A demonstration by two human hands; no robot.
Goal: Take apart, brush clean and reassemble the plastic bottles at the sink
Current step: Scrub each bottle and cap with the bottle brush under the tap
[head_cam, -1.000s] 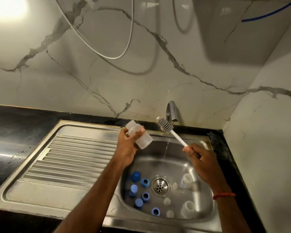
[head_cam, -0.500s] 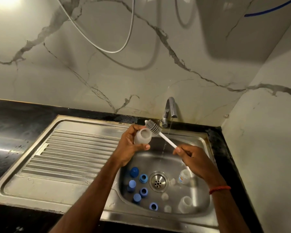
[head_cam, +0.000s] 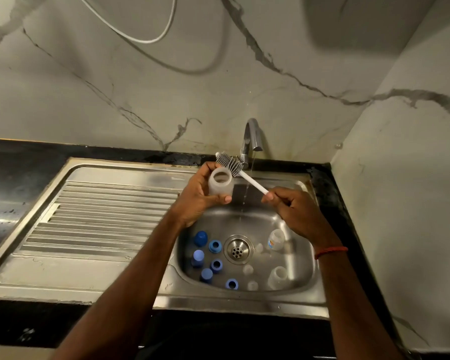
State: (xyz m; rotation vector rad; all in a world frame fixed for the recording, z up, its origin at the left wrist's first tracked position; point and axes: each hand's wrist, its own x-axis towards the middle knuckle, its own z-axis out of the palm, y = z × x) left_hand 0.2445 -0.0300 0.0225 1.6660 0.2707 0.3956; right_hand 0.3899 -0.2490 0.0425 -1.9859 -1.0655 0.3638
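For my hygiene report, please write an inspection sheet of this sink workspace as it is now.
Surface: steel sink with ribbed drainboard; tap running thinly.
Job's things: translucent bottle, open mouth toward camera; brush head just behind its rim, not inside.
Clutter: blue caps and rings, clear bottles in the basin.
Hands: left hand holds bottle; right hand holds brush handle.
Cables: white cable on the wall.
Surroundings: marble wall, black counter.
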